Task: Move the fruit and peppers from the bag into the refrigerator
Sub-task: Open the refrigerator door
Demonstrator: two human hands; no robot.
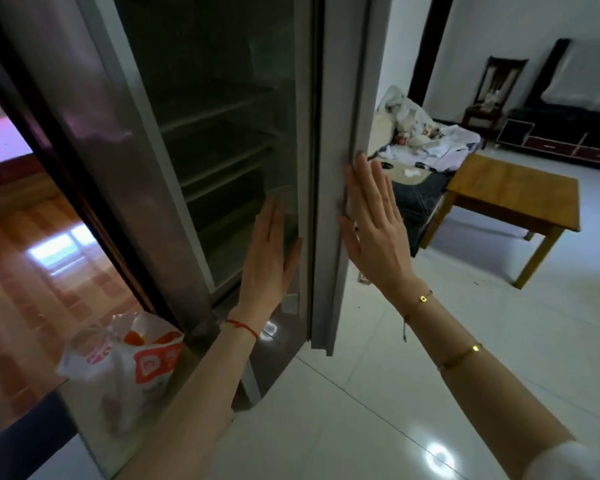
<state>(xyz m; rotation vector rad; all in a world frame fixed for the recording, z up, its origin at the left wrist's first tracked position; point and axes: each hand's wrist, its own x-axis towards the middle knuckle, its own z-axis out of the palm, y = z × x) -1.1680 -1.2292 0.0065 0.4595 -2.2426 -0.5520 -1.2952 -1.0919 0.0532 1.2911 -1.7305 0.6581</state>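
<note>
The bag sits on the floor, below and left of the left hand, whose flat, empty grip hovers by the refrigerator opening. The right hand presses the door edge, fingers straight; best swing it fully wide before reaching down.

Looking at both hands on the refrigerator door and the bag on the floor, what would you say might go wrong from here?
1. The left hand lies flat in the gap beside the refrigerator door; if the right hand pushes the door shut, those fingers could get pinched.
2. The bag sits on the floor at the refrigerator's foot, looking still full; it could be kicked or tipped, spilling the produce.
</note>
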